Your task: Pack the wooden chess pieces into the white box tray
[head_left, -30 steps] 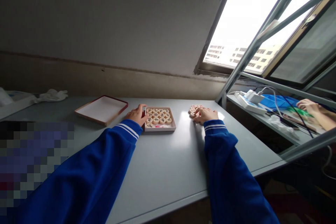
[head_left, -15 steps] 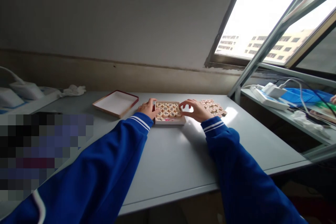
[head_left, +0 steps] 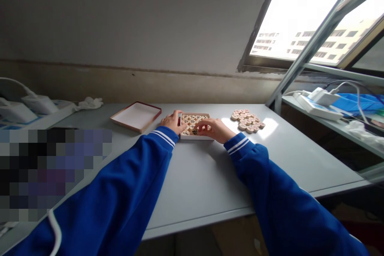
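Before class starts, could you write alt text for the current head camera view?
A person's left hand touches the left edge of a box of round, marked pieces on a grey table, while the right hand reaches in over them. Loose pieces lie to the right, a shallow lid to the left.

My left grip (head_left: pixel 172 122) blocked the left end of the box (head_left: pixel 195 137), while my right grip (head_left: pixel 218 128) covered its near right part. A narrow lane of worktop (head_left: pixel 195 184) separated box and discs (head_left: pixel 246 121), its near end crossed by my hand. Leftward stood the lid (head_left: pixel 139 116); behind, the wall (head_left: pixel 150 24). Between my sleeves (head_left: pixel 120 180), the front gave broad room.
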A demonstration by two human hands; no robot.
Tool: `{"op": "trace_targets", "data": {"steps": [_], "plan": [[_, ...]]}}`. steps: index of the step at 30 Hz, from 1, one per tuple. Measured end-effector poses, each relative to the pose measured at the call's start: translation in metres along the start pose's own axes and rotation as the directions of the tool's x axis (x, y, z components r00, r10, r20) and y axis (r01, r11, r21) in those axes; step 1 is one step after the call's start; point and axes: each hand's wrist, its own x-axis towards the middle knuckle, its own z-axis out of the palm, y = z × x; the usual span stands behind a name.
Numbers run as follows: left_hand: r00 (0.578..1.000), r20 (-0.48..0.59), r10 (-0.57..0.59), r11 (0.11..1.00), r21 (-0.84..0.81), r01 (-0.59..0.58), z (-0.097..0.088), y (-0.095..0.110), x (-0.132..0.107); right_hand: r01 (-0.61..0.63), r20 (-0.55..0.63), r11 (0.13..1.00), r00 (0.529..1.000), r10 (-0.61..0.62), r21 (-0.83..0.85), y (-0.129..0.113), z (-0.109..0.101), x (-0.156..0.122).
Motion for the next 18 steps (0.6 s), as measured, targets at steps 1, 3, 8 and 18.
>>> {"op": "trace_targets", "data": {"steps": [1, 3, 8, 18], "plan": [[1.000, 0.001, -0.003, 1.000, 0.002, 0.003, -0.0002, 0.0001, -0.0002, 0.000, 0.000, 1.000, 1.000, 0.000, -0.004, 0.0004, 0.0006, 0.0003], [1.000, 0.004, -0.009, 1.000, 0.004, 0.009, -0.0003, 0.0003, -0.0002, 0.000, -0.005, 1.000, 1.000, 0.000, -0.015, 0.0016, 0.0017, 0.0006], [1.000, -0.008, 0.000, 1.000, -0.001, 0.000, 0.0016, -0.0006, 0.0011, 0.056, -0.023, 0.997, 0.998, -0.057, -0.047, 0.0049, 0.0018, 0.0014], [0.999, -0.026, -0.019, 0.999, -0.026, 0.018, 0.0058, -0.0036, 0.0036, 0.145, -0.102, 0.988, 0.985, -0.140, 0.042, 0.0097, 0.0084, 0.0096]]}}
